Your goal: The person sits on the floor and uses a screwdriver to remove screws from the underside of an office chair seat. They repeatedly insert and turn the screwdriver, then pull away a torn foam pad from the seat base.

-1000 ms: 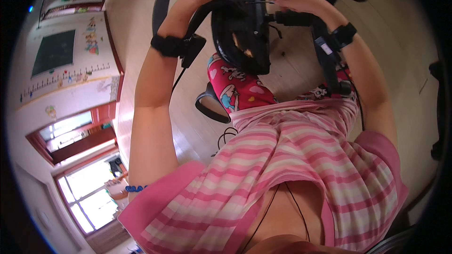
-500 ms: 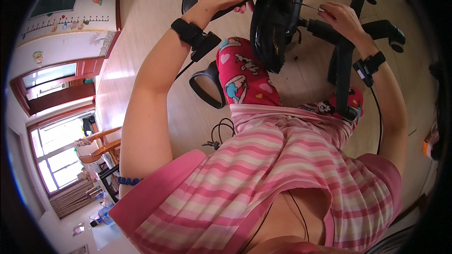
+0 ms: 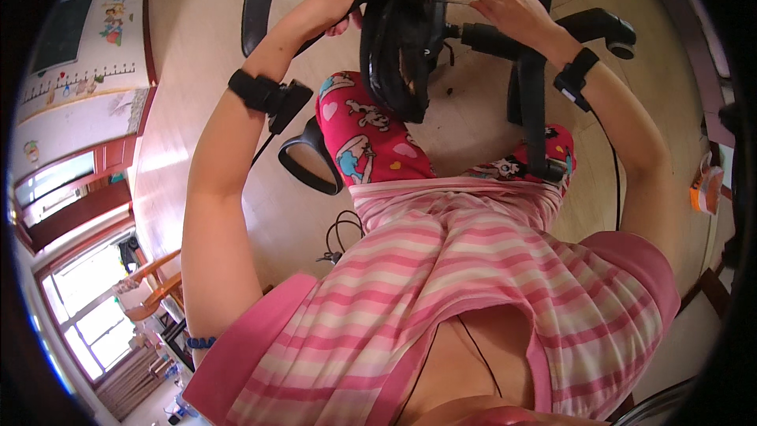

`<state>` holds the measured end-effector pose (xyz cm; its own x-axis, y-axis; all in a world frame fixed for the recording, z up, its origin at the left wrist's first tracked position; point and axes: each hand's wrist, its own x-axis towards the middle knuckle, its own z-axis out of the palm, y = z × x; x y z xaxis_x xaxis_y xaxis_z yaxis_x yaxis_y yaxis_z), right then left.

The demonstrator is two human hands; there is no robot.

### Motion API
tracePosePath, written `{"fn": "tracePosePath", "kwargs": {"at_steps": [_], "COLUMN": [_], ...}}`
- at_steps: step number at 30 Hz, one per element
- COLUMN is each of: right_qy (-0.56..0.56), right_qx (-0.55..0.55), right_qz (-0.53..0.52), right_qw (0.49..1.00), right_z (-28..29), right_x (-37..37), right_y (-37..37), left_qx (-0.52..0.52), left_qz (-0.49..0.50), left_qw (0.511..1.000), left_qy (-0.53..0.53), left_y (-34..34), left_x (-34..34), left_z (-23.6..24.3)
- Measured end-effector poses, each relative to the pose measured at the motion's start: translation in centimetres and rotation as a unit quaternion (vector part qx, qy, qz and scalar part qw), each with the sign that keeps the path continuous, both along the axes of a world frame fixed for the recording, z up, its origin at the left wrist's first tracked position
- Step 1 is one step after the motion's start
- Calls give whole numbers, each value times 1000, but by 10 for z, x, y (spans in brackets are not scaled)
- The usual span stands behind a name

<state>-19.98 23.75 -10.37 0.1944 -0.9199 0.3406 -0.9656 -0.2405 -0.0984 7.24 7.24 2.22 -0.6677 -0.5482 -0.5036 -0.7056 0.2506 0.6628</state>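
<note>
Grip of the right hand (image 3: 516, 17) is closed on a thin-shafted metal tool (image 3: 456, 2), pinched between thumb and fingers; the grip of the left hand (image 3: 341, 1) is curled around a black armrest (image 3: 259, 8) where it meets the chair seat (image 3: 388, 63). The tool lies nearly crosswise to the person, its long axis running left to right and its tip pointing left at the dark plate (image 3: 437, 20) on the seat's underside; whether the tip touches is too small to tell.

The swivel chair is tipped over, between the left and right edges of the floor (image 3: 465, 130) and in front of the knees. Its seat is on edge, long axis running away from the person, underside facing right, with tan padding showing through a tear. A black post (image 3: 490, 38) runs rightward to the castored base (image 3: 587, 28).

Beside the left leg, a loop-shaped black armrest piece (image 3: 315, 166) lies on the pale floor, with a dark cable (image 3: 339, 233) nearer the body. A decorated wall (image 3: 91, 106) with a dark green board (image 3: 65, 30) borders the floor's left edge, and a bright window (image 3: 88, 308) stands nearer. Toward the right edge sits an orange package (image 3: 707, 188).
</note>
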Motion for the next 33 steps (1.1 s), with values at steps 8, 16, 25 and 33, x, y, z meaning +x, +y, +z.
{"fn": "tracePosePath", "kwargs": {"at_steps": [8,16,25,33], "right_qy": [-707,-98,-739,-93], "right_qx": [531,104,526,147], "right_qz": [-81,-4,-75,-19], "right_qw": [460,990,414,985], "right_z": [28,11,31,22], "right_x": [-17,6,-9,11], "right_y": [-8,-2,-6,-2], "left_qx": [-8,-5,-1,-4], "left_qz": [36,43,53,45], "left_qw": [999,999,998,999], "left_qy": [18,26,38,20], "left_y": [8,5,8,9], "left_x": [0,-4,-3,-5], "left_z": [-2,-5,-1,0]}}
